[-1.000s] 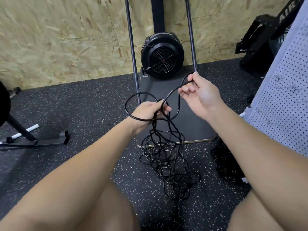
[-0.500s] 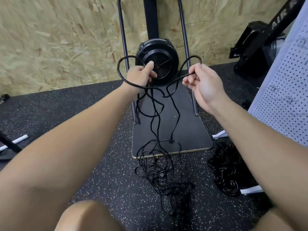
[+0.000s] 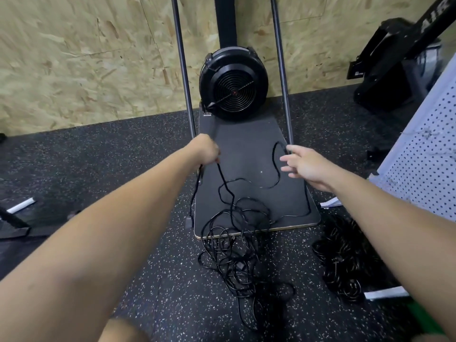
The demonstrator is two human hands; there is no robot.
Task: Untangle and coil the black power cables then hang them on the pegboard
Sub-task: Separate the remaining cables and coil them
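Observation:
A tangle of black power cable [image 3: 234, 245] lies on the speckled floor and over the front edge of a dark base board [image 3: 249, 149]. My left hand [image 3: 206, 150] is shut on the cable, which drops from the fist down to the tangle; a plug end [image 3: 188, 222] hangs left of the board. My right hand [image 3: 304, 165] is open with fingers spread, and a loose cable loop [image 3: 275, 166] lies on the board just left of it, apart from the fingers. The white pegboard [image 3: 429, 169] leans at the right.
A black round fan unit [image 3: 233, 82] stands on the board between two upright metal rods [image 3: 182, 67]. A second heap of black cable [image 3: 345, 257] lies at the right, by the pegboard. Black equipment [image 3: 392, 75] stands at the back right against the chipboard wall.
Both hands have dropped from up by the fan to low over the board. My right hand let go of the cable loop, which now lies on the board. My left hand still grips the cable.

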